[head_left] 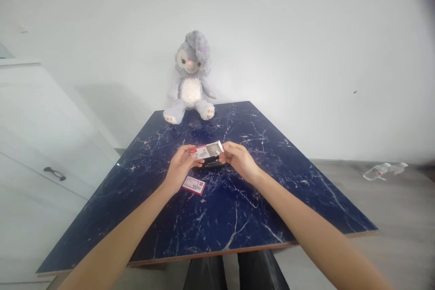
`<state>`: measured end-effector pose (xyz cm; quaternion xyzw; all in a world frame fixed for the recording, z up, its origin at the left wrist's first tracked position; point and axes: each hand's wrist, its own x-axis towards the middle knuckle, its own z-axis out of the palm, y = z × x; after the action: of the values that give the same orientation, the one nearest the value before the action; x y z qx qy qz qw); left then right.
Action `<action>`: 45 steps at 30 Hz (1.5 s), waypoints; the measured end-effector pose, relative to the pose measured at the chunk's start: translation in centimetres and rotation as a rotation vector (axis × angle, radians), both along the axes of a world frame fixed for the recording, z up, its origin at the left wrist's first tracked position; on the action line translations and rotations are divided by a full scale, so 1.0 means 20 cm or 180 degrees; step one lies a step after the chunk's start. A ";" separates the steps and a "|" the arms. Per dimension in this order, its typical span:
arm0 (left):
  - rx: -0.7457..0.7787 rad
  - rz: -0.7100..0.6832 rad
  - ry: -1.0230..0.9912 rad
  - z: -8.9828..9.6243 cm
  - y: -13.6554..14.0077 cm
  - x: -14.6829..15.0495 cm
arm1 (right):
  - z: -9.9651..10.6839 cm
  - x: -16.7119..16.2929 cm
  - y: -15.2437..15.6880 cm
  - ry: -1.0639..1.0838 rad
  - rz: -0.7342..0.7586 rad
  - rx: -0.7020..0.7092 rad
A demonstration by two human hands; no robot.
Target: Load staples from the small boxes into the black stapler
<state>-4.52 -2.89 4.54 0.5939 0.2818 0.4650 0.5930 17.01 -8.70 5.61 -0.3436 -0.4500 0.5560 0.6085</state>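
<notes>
Beyond our hands we see a grey plush rabbit (190,90) with a cream belly, sitting upright at the far edge of the table, while a small flat white-and-red box (194,186) lies face up just beside our left wrist; a dark, black-looking object (212,163) shows below the carton we hold, partly covered by it and by our fingers, so we cannot tell its full shape. Our left hand (180,165) is clamped on the left end of that white-and-red carton with a greyish panel (204,151), held slightly tilted between both hands near the middle of the table. Our right hand (238,158) has its fingers bent and close together at the carton's right end, touching it, though we cannot tell whether they pinch it. Under all this we have a dark blue marble-patterned tabletop (234,217) with pale veins and a brown edge, a white cabinet (37,145) on our left, a plain pale wall (306,54) ahead, and a clear plastic item (377,171) on the grey floor (387,208) to the right
</notes>
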 end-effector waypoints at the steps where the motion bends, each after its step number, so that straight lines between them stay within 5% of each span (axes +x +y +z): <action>1: 0.0079 0.0039 0.0014 0.00 0.00 0.00 | 0.00 0.00 0.00 0.0019 0.0016 -0.0017; 9: 0.0856 0.0452 0.0235 0.01 0.00 0.01 | 0.02 -0.01 -0.01 -0.0743 -0.0230 0.0256; 22: 0.0960 0.0498 0.0467 0.01 0.02 -0.01 | 0.01 -0.01 -0.02 -0.0388 0.0479 -0.0245; 29: 0.1151 0.0582 0.0600 0.02 -0.02 0.00 | 0.02 -0.02 -0.03 -0.0848 0.0150 0.0215; 38: 0.0925 0.0396 0.0830 0.00 -0.01 -0.01 | 0.03 0.01 -0.02 -0.1794 -0.0757 0.0603; 45: 0.0709 0.0339 0.0734 0.00 -0.01 0.00 | 0.01 0.03 0.00 -0.1328 -0.0128 0.0405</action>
<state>-4.42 -3.05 4.58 0.6896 0.3257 0.4529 0.4618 17.62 -8.63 5.82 -0.4210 -0.5935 0.4311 0.5336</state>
